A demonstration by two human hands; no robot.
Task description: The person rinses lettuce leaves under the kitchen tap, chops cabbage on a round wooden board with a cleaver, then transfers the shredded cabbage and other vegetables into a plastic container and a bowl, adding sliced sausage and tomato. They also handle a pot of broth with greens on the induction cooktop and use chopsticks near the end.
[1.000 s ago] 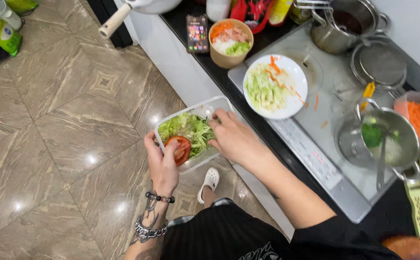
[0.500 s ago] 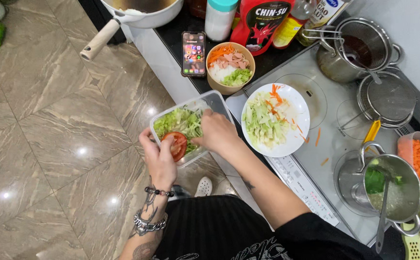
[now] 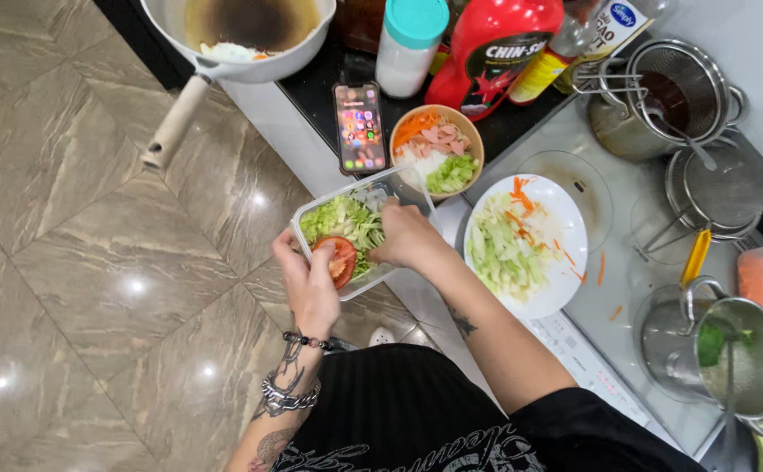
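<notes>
Salad container (image 3: 311,220) gripped by left hand (image 3: 310,284) at its edge; right hand (image 3: 403,236) inside, fingers curled, pinch unclear.

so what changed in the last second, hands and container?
Little. The left hand keeps gripping the clear container of greens at its near edge, thumb by the tomato slice. The right hand has edged deeper over the greens, fingers inside. Nothing picked up or released. White plate and phone lie as before; the camera shifted.
</notes>
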